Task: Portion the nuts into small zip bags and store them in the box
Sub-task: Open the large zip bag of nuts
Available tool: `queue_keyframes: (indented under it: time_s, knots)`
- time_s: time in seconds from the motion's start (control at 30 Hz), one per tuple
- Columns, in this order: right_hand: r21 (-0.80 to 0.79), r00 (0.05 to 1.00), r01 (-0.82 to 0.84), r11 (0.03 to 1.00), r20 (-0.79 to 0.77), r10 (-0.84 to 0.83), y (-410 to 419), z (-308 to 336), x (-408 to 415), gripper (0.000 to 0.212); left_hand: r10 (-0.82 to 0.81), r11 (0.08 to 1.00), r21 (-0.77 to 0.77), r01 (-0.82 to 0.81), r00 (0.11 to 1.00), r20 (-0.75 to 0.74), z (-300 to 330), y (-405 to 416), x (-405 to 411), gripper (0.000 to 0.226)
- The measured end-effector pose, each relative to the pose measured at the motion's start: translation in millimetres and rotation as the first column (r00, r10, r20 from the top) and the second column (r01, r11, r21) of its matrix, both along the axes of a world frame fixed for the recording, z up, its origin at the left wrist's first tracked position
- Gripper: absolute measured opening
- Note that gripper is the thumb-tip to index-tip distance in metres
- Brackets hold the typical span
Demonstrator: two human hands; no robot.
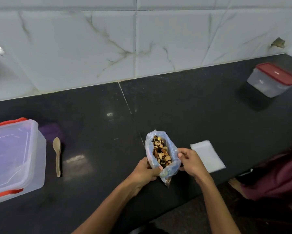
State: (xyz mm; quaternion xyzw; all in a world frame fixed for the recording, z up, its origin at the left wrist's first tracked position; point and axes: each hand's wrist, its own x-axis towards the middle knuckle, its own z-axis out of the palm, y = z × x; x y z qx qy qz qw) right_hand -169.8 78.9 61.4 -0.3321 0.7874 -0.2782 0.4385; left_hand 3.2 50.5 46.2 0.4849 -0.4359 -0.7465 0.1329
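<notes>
A clear plastic bag [151,141] full of mixed nuts [160,151] stands open-mouthed on the black counter [184,102]. My left hand [147,169] grips its near left edge, thumb on the rim. My right hand [190,162] pinches the right edge, and between them the mouth is spread wide. A flat stack of small white zip bags [207,155] lies just right of my right hand. A large clear box with a clear lid and red clips [15,157] sits at the left edge. A wooden spoon [57,155] lies beside it.
A smaller clear box with a red lid [273,79] stands at the far right near the tiled wall [142,39]. A purple cloth [51,130] lies behind the spoon. The counter's front edge runs diagonally at lower right, with maroon clothing [277,174] beyond it.
</notes>
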Motion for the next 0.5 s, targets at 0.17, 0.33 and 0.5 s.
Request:
queue_keyframes:
  time_s: [0.17, 0.33, 0.5]
  knots:
    - [-0.066, 0.989, 0.017, 0.998, -0.142, -0.027, 5, 2, -2, 0.027, 0.054, 0.998, 0.007, -0.054, 0.996, 0.076, 2, 2, 11, 0.042]
    - [-0.238, 0.953, -0.028, 0.971, -0.299, -0.046, 1, 20, 11, 0.022, 0.308, 0.950, -0.087, -0.299, 0.943, 0.129, 10, 6, 48, 0.043]
    - [-0.358, 0.955, -0.230, 0.905, -0.261, 0.139, -24, 32, 63, 0.014, 0.617, 0.780, -0.214, -0.588, 0.780, 0.104, 15, 17, 103, 0.032]
